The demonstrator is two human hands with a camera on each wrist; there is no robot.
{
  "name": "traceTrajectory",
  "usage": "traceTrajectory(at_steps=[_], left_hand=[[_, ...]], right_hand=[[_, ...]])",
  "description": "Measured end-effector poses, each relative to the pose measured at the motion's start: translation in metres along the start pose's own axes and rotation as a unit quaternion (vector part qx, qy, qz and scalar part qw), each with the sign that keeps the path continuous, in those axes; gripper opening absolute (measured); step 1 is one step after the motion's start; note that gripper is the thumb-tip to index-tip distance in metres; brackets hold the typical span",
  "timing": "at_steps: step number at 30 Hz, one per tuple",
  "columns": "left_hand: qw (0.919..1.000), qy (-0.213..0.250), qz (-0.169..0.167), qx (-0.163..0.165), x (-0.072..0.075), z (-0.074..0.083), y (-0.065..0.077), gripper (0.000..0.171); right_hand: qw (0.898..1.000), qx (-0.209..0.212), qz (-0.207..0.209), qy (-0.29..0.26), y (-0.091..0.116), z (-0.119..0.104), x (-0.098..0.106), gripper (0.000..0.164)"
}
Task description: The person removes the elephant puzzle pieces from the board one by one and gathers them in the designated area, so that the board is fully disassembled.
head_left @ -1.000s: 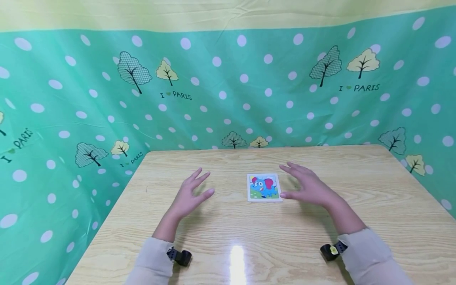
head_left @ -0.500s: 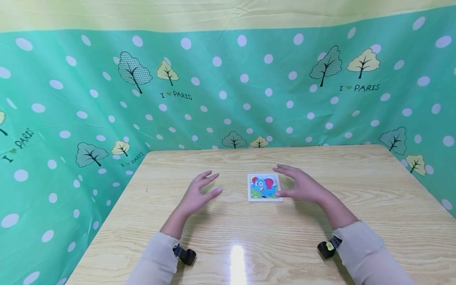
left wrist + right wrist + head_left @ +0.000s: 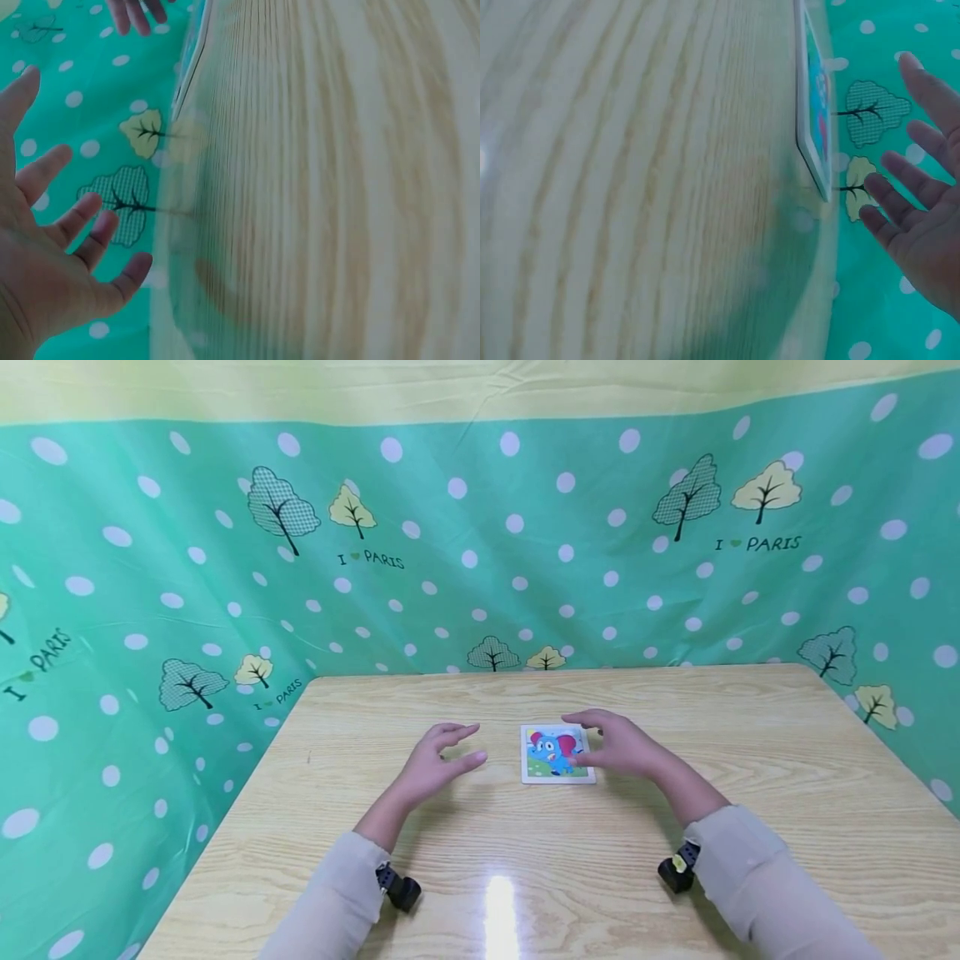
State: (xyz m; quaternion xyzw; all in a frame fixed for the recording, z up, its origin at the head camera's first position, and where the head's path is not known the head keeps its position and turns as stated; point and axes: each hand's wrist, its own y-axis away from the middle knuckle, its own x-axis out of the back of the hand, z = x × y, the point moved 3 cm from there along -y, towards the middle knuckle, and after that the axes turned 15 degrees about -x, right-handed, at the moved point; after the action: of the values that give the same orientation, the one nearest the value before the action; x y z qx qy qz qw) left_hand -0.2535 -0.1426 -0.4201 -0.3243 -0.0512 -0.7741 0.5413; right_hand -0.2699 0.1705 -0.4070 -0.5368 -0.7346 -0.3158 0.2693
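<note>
A square picture puzzle [image 3: 543,768] with a white border and a blue elephant with pink ears lies flat in the middle of the table. To its left, the left hand [image 3: 433,767] hovers with spread, slightly bent fingers and holds nothing. The right hand [image 3: 622,745] hangs over the picture's right edge, its thumb and fingers apart and covering part of that side in the head view. In the right wrist view the picture's edge [image 3: 804,112] stands apart from the right hand [image 3: 922,202]. The left wrist view has the left hand [image 3: 67,262] with loosely bent fingers.
The pale wooden table [image 3: 480,835] reflects a bright light near its front. A green dotted cloth [image 3: 450,543] printed with trees hangs behind and to the sides. Each wrist wears a strapped black camera, the left camera [image 3: 403,893] and the right camera [image 3: 675,874].
Both hands have moved inward, the left hand to the right and the right hand to the left over the picture's edge. The picture has stayed in place.
</note>
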Motion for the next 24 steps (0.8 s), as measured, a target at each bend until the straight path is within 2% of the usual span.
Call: traceTrajectory(at_steps=[4, 11, 18, 24], left_hand=[[0.9999, 0.010, -0.005, 0.010, -0.006, 0.003, -0.006, 0.061], [0.9991, 0.018, -0.006, 0.037, -0.016, 0.004, -0.016, 0.056], [0.9988, 0.019, -0.013, 0.044, -0.023, 0.000, -0.030, 0.052], [0.9984, 0.022, -0.028, 0.044, -0.029, 0.001, -0.043, 0.050]], right_hand=[[1.000, -0.009, -0.010, -0.009, -0.006, -0.002, -0.005, 0.065], [1.000, -0.009, -0.016, 0.012, -0.018, -0.005, -0.016, 0.057], [0.999, -0.013, 0.015, 0.027, -0.026, -0.009, -0.021, 0.043], [0.999, -0.017, 0.023, 0.029, -0.032, -0.011, -0.029, 0.036]])
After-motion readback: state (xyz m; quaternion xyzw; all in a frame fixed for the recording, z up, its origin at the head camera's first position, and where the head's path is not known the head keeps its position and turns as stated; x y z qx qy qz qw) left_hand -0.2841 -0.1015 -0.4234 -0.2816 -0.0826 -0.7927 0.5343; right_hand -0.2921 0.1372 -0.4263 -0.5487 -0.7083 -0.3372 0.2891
